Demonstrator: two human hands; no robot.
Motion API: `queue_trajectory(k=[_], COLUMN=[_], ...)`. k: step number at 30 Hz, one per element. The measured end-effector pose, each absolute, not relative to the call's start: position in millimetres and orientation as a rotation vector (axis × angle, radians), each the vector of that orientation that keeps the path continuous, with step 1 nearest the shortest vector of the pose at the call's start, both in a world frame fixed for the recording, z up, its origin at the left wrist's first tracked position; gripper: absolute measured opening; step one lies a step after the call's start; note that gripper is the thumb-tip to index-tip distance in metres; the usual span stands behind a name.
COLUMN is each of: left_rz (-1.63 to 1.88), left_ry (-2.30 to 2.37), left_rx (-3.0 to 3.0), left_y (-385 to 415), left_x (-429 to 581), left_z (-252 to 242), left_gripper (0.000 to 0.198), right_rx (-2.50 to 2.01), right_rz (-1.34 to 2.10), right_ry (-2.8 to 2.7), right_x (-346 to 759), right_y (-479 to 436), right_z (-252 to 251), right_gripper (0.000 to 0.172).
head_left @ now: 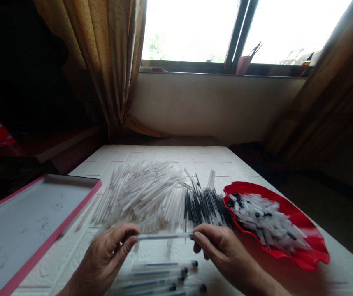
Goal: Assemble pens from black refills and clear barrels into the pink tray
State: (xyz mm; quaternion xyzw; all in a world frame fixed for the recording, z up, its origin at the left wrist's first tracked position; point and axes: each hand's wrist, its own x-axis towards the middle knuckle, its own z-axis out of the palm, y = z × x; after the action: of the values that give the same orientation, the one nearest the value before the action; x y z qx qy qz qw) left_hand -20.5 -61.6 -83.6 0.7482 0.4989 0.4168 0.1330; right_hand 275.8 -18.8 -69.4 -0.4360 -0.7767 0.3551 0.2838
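Note:
A clear pen barrel (166, 236) is stretched level between my hands, over the near part of the table. My left hand (105, 257) is closed, its thumb and fingertip pinching the left end. Pinched in the same way, the right end sits in my closed right hand (221, 248). Whether a refill is inside the barrel is hard to make out. Below lie several pens (161, 273) with dark ends, blurred. Just beyond my hands spreads a big pile of clear barrels (152, 189). To its right lie many thin dark refills (205, 205), their tips pointing various ways.
A red wavy-edged dish (317, 242) at the right holds clear and black caps (269, 218). On the left lies a white board with a pink frame (80, 209). The white brick-patterned table (164, 152) ends before the wall under the window. Curtains (108, 53) hang both sides.

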Motion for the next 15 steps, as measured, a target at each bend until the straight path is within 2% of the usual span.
queue_trajectory(k=[5,9,11,15], left_rz=[1.050,0.969,0.982,1.019], left_ry=[1.471,1.413,1.393,1.405], left_rx=[1.714,1.437,1.479,1.649], left_y=[-62,-60,-59,-59], left_x=[-21,-22,-24,-30], left_z=[-88,-95,-97,-101], left_gripper=[0.038,0.056,0.054,0.037], right_rx=[-0.968,-0.851,-0.892,-1.032], right_rz=[0.642,0.454,0.477,0.626], right_ry=[-2.140,-2.141,-2.139,-2.147], right_x=[277,277,276,276], right_y=[-19,-19,-19,-20], right_z=[-71,-73,-72,-70], right_gripper=[0.016,0.012,0.012,0.021])
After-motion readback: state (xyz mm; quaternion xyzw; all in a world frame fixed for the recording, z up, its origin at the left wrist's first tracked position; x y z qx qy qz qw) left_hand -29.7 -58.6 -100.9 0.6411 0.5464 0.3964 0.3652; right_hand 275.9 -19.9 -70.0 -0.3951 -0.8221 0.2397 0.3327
